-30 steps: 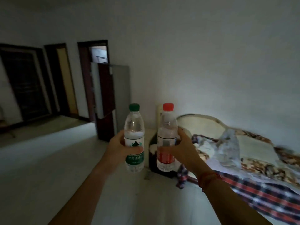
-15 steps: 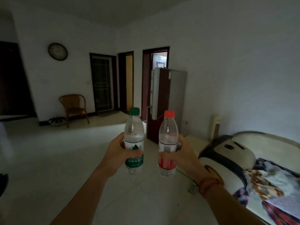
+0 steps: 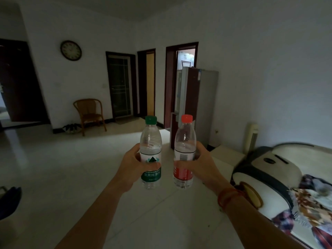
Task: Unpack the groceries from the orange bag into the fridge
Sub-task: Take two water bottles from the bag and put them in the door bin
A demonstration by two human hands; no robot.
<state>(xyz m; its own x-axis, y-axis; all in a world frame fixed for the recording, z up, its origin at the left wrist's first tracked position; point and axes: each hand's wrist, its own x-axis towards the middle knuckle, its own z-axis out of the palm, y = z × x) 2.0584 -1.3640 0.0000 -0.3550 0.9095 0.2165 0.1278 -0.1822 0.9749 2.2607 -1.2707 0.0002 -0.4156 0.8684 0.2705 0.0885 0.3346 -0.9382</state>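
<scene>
My left hand (image 3: 132, 167) grips a clear water bottle with a green cap and green label (image 3: 150, 141), held upright in front of me. Beside it, my right hand (image 3: 199, 167) grips a second upright bottle with a red cap and red label (image 3: 185, 139). The two bottles stand close together without touching. The fridge (image 3: 203, 105) stands across the room against the right wall, straight behind the bottles, its dark upper door swung open. The orange bag is not in view.
Pale tiled floor (image 3: 62, 168) stretches between me and the fridge. A sofa with a patterned cloth (image 3: 280, 169) lies at the right. A wicker chair (image 3: 89, 114) stands by the far wall, near several doorways. A dark object (image 3: 9, 202) sits at the left edge.
My view has swung left, away from the sofa and towards the room and fridge. Both hands keep the bottles upright in front of me.
</scene>
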